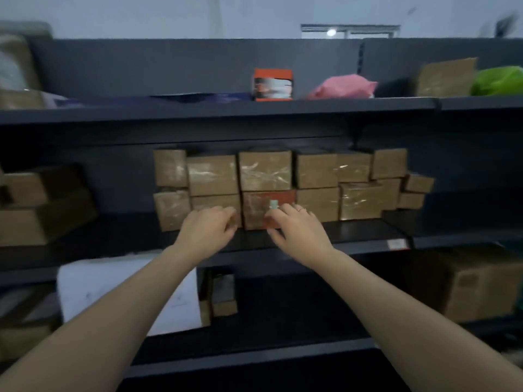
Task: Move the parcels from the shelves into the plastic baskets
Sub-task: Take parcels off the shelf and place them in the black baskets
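Hands first: right hand [297, 229] has its fingers bent onto the front of the reddish parcel [264, 206], thumb low by its bottom edge. Left hand [208, 226] is curled at that parcel's left edge. Too blurry to say if either is actually clamped on yet, tbh.

Parcel's in the bottom row of the stack on the middle shelf [365, 227], w/ a brown parcel [265, 170] sitting right on top of it and a neighbour parcel [210, 200] tight against its left side.

So imo the risk is obvious: yank it straight out and the one on top drops or tips fwd, maybe dragging others off the edge. Taped faces look slick too, so a weak pinch could slip.

Containers: no plastic baskets in view at all. Top shelf [198, 107] above the hands holds an orange box [273, 84], pink bag [339, 87] & green bag [498, 80]. Below the hands there's a white bag [113, 290] & a big carton [478, 290].
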